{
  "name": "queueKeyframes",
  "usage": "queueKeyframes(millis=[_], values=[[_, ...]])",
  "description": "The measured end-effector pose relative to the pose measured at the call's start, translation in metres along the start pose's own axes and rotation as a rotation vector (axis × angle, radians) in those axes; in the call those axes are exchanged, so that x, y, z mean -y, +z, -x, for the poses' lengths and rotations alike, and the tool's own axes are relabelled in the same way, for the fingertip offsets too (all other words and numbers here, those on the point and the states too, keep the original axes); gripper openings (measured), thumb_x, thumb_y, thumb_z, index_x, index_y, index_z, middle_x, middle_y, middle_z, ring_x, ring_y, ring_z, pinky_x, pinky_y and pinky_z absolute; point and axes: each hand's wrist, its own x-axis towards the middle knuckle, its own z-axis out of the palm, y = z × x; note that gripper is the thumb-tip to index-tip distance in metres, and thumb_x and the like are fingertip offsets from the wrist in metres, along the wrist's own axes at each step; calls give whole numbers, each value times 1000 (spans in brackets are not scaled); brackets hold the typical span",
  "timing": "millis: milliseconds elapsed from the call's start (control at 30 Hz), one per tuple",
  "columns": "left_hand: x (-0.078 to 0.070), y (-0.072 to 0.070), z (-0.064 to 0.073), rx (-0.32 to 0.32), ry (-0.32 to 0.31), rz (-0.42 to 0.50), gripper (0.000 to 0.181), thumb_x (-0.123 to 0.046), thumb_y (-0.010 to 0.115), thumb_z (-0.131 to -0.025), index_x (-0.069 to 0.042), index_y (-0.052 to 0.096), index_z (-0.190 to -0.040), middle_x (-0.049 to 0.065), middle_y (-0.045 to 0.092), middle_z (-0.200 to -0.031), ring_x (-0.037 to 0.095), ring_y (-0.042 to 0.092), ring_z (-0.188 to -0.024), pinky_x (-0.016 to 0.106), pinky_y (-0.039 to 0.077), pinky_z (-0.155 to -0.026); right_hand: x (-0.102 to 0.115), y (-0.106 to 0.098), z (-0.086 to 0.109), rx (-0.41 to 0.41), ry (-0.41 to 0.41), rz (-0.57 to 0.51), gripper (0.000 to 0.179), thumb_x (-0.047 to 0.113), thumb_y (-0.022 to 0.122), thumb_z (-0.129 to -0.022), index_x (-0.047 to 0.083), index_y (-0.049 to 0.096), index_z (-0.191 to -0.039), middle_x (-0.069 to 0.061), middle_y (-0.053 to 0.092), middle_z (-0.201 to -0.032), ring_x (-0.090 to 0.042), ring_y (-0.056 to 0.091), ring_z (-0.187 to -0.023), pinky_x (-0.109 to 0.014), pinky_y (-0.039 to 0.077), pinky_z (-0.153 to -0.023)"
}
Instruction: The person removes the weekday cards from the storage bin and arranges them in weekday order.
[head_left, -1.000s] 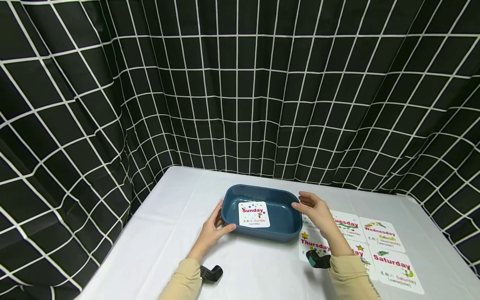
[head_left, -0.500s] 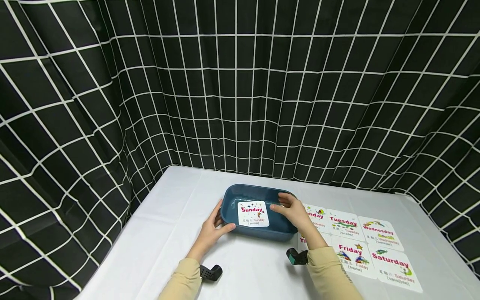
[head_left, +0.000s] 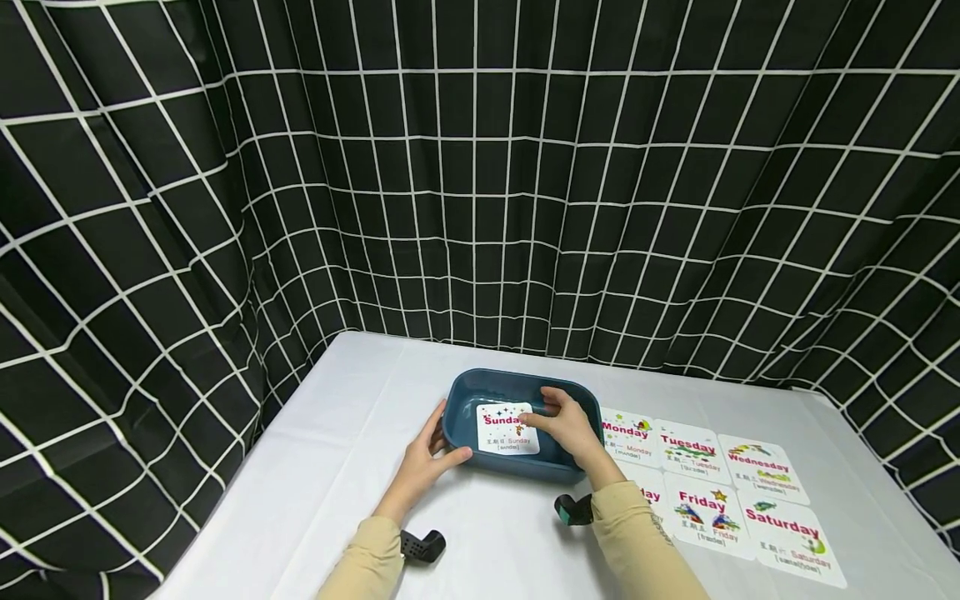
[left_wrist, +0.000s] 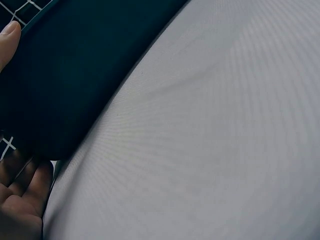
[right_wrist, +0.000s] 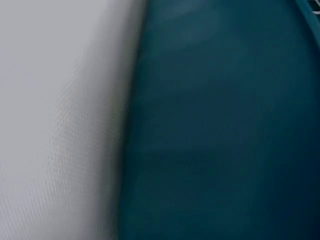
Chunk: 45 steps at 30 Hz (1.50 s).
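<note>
A dark blue oblong plastic basin (head_left: 517, 469) stands on the white-covered table. Inside it lies a white card (head_left: 498, 442) printed "Sunday" with small stars. My left hand (head_left: 422, 462) holds the basin's left end, thumb at the front rim and fingers along the outer side; the left wrist view shows the thumb (left_wrist: 9, 40) at the rim and fingers (left_wrist: 35, 187) low beside the wall. My right hand (head_left: 573, 429) reaches into the basin over its right half, thumb overlapping the Sunday card's right edge, other fingers loosely bent. The right wrist view shows only the basin's wall (right_wrist: 210, 120) and tablecloth.
Right of the basin, weekday cards lie in two rows: Monday (head_left: 628, 429), Tuesday (head_left: 686, 447), and Wednesday (head_left: 761, 467) behind, Friday (head_left: 701, 508) and Saturday (head_left: 787, 542) in front. Another card there is partly covered by the right sleeve (head_left: 637, 533). A black gridded curtain (head_left: 510, 208) hangs behind.
My right hand has moved left from the basin's right rim to over the Sunday card's edge, uncovering more of the weekday cards. The left hand and basin stay put.
</note>
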Motion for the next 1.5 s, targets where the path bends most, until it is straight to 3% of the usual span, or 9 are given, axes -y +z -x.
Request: queueKeyframes(millis=[433, 967, 1367, 1500], values=[[1, 0, 0, 1, 13, 13, 90, -16, 74, -81, -5, 16, -148, 28, 33, -140, 41, 40, -123, 49, 35, -101, 0, 18, -9, 31, 17, 123, 77, 21, 78, -75, -8, 40, -135, -27, 45, -130, -39, 44, -119, -50, 41, -95], [1, 0, 1, 5, 18, 30, 89, -14, 74, -81, -5, 16, -148, 29, 32, -140, 44, 39, -122, 52, 33, -101, -5, 21, -18, 80, 60, 294, 86, 24, 82, -70, -15, 36, -132, -32, 46, -125, -42, 45, -115, -50, 39, -97], [2, 0, -1, 1, 31, 27, 89, -14, 74, -81, -4, 15, -148, 29, 31, -141, 43, 39, -123, 49, 34, -102, -11, 23, -25, 66, 74, 348, 84, 21, 86, -65, -14, 42, -129, -28, 42, -122, -37, 46, -110, -48, 38, -98], [0, 1, 0, 0, 30, 34, 89, -12, 73, -81, -2, 15, -148, 29, 30, -141, 43, 37, -124, 49, 33, -103, -12, 23, -27, 67, 75, 353, 78, 17, 84, -68, -14, 44, -126, -28, 42, -120, -37, 44, -110, -48, 37, -98]])
